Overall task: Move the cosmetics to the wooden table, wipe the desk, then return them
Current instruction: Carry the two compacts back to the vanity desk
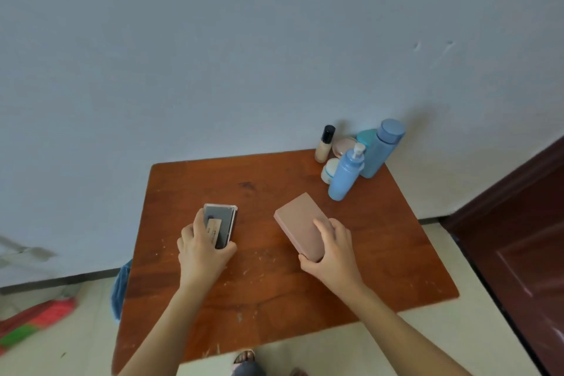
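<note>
I look down on a reddish wooden table (262, 284). My left hand (203, 250) grips a grey palette case (222, 220) together with a small beige tube (213, 230), both low over the table. My right hand (332, 250) holds a pink box (300, 223) by its near end; the box lies on the tabletop. At the table's far right corner stand a blue pump bottle (345, 177), a taller blue bottle (380, 149), a foundation bottle (324, 143), a small white jar (329, 169), a pink compact (345, 146) and a teal-lidded jar (366, 136).
A pale wall rises behind the table. A dark brown door (525, 241) stands at the right. A blue fringed cloth (120, 290) hangs by the table's left edge. Colourful items (33, 320) lie on the floor at the left. My sandalled foot (244, 357) shows below the near edge.
</note>
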A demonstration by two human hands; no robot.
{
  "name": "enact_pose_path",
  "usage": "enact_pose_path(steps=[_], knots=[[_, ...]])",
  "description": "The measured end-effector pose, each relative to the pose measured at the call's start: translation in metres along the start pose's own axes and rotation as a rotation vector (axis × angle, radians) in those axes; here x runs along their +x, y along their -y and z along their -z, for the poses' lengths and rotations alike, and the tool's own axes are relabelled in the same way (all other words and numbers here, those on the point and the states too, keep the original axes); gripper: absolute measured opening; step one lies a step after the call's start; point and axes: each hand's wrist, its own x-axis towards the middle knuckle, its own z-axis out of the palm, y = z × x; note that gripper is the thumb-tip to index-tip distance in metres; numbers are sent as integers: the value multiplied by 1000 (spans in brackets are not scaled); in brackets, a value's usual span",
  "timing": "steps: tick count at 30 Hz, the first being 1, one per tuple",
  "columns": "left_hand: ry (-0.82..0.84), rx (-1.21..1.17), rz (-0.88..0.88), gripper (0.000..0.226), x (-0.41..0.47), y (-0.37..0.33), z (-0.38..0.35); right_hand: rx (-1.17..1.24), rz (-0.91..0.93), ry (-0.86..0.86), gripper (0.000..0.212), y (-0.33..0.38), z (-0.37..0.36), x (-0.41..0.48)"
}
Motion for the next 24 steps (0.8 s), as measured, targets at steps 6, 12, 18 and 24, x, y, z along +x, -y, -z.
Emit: enact_pose_path(steps=[6,12,18,24], knots=[[136,-36,-130,85,-2,-6,-7,-319,59,-68,74,-7,6,-48],[366,-29,-397,86,-3,-6,2,-427,-110,-256,80,13,0,-113],[518,52,-572,83,3,28,44,-537,-260,-389,80,73,-26,-163],[664,108,-785,82,-39,14,48,-658,-481,-471,81,112,-28,-229]])
